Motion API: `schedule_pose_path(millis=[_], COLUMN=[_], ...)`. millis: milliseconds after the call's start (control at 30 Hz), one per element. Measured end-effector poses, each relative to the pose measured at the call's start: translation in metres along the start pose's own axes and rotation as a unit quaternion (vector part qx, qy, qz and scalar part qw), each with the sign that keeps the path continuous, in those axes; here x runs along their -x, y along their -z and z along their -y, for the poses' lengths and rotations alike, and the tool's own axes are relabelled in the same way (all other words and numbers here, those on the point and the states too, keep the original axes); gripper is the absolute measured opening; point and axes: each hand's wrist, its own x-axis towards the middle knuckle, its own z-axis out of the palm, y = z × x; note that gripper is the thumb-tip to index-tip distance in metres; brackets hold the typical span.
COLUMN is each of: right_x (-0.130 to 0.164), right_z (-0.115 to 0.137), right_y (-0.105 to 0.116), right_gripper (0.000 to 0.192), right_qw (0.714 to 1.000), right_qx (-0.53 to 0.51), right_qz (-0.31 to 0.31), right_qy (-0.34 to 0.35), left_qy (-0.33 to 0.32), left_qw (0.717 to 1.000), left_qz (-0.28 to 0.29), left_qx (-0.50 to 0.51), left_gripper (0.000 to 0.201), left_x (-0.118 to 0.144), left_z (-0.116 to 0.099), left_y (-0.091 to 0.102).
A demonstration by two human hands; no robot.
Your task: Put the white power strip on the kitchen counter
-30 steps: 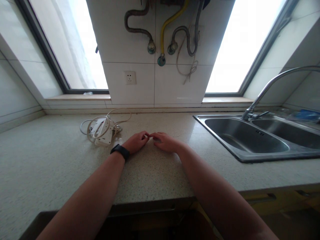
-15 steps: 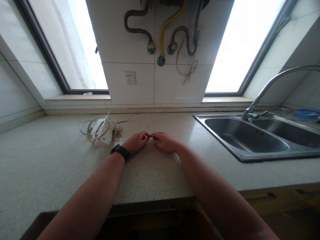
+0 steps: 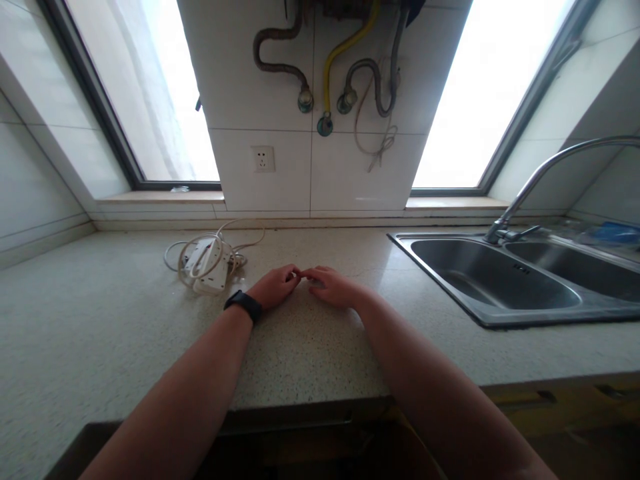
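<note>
My left hand [image 3: 274, 288], with a dark watch [image 3: 243, 306] on its wrist, rests on the speckled countertop [image 3: 310, 353]. Its fingers curve loosely, with a small gap between thumb and index finger and nothing visible in them. My right hand [image 3: 333, 287] lies low on the same surface, fingers stretched toward the left, thumb apart, holding nothing I can see. The fingertips of both hands meet in the middle. To the left of my left hand is a white power strip [image 3: 213, 267] with its pale cable looped over it.
A steel double sink [image 3: 485, 267] with a curved faucet [image 3: 540, 172] is set into the counter on the right. On the tiled wall are a socket [image 3: 263, 159], a yellow hose [image 3: 330, 67] and grey hoses [image 3: 373, 67]. Blue plastic [image 3: 617, 233] lies at the far right.
The whole view has shifted slightly, with the scene a little lower and to the right. My hands keep their pose on the countertop.
</note>
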Motion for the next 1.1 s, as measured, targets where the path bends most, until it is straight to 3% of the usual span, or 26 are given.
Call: schedule_pose_path(millis=[667,1100], right_x=[-0.0003,-0.0006], right_z=[-0.0040,-0.0019], right_y=[-0.0019,0.0004], right_gripper=[0.055,0.053], right_qw=[1.000,1.000], right_qx=[-0.004,0.014], right_qz=[-0.002,0.010], right_qy=[0.012,0.013], left_qy=[0.000,0.004], left_qw=[0.999,1.000], left_qz=[-0.024,-0.020], left_qx=[0.044,0.020], left_gripper=[0.024,0.024], left_x=[-0.0001,-0.0006], left_z=[-0.0001,0.0006], left_y=[-0.0016,-0.0005])
